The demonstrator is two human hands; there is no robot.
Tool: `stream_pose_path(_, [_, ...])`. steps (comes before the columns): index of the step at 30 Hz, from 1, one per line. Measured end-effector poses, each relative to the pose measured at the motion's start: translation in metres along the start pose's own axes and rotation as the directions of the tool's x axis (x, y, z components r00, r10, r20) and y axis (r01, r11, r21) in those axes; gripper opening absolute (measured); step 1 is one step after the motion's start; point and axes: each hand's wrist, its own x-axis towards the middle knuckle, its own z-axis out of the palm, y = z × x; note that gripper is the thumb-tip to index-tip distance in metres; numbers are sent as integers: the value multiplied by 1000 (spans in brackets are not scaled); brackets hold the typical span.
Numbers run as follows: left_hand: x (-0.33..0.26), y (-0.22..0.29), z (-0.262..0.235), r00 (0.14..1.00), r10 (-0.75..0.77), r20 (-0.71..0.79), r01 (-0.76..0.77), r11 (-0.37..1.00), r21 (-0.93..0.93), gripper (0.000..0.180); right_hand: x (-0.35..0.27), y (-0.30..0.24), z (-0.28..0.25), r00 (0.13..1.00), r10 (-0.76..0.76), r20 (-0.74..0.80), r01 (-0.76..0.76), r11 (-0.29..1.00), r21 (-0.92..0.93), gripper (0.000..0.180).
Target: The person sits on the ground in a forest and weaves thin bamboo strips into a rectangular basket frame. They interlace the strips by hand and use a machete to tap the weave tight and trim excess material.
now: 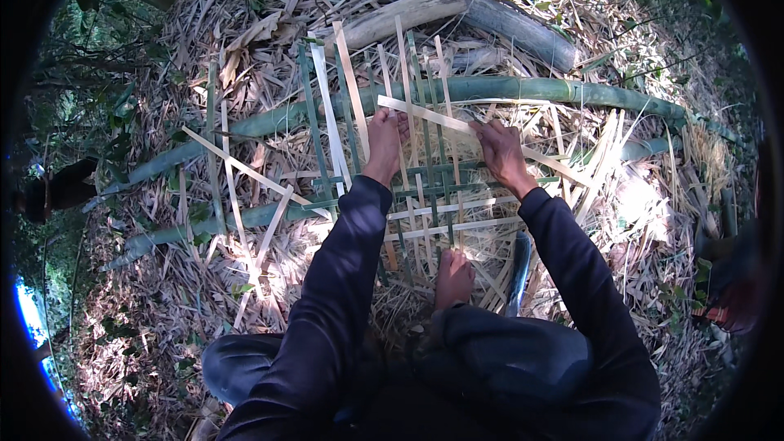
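Observation:
A partly woven lattice of green and pale bamboo strips [438, 209] lies in front of me, its long upright strips fanning away. A pale bamboo strip [445, 121] slants across these uprights. My right hand [500, 153] pinches that strip near its middle; its far end runs down to the right. My left hand [385, 145] is closed at the strip's left end, among the uprights. Its fingertips are partly hidden, so which strip they grip is not fully clear. My bare foot [454, 279] rests on the lattice's near edge.
Green bamboo poles [490, 88] lie beyond and left of the lattice, with a thick grey bamboo stem [523, 28] farther off. Loose strips [245, 167] lie at left, more [604, 159] at right. A dark blade-like thing [518, 273] lies by my foot. Dry leaves cover the ground.

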Motion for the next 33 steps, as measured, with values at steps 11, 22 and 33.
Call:
stream_pose_path(11, [-13, -1, -5, 996, -79, 36, 77, 996, 50, 27, -5, 0, 15, 932, 354, 75, -362, 921, 144, 29])
stream_pose_path(22, [-39, -13, -11, 982, -141, 122, 112, 969, 219, 28, -17, -41, 5, 842, 537, 44, -524, 798, 296, 32])
stream_pose_path(33, [-61, 2, -14, 990, -94, 109, 74, 982, 173, 30, 30, -62, -69, 980, 190, 57, -176, 965, -195, 18])
